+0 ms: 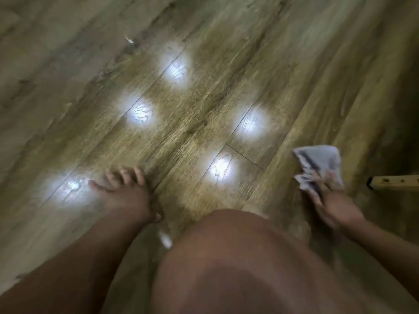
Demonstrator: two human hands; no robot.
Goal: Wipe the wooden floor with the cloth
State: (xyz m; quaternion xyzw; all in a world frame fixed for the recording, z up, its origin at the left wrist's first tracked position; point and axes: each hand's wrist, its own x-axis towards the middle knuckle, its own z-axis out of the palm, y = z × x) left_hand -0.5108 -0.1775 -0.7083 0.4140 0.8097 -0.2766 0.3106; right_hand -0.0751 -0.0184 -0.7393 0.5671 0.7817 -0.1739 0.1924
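the right hand [333,200] is gripping a cloth [319,162] near the right side of the view, fingers closing over its bunched lower edge while the rest of the fabric is fanning out ahead of the knuckles. the cloth is pale with dark stripes, and it is lying low over the wooden floor [204,105], just beside a board seam. motion blur is smearing this area, so the cloth may be touching the boards or hovering just above them.

the cloth is looking thin, soft and light, folding and crumpling easily. it should be handling best bunched under a flat palm, since a loose corner is likely to flap or roll under. the floor is looking glossy and probably slick.

the left hand [124,191] is resting on the floor well apart from the cloth, fingers straight and spread, holding nothing and seeming to brace the body. a bare knee [238,257] is filling the lower middle, hiding the boards beneath it.

several bright light reflections [139,114] are washing out patches of the floor, so any dirt or wetness there is hard to judge. a light wooden bar [394,182] with a dark end is being cut off by the right edge, so what it belongs to is unclear. the right fingertips are too blurred to count.
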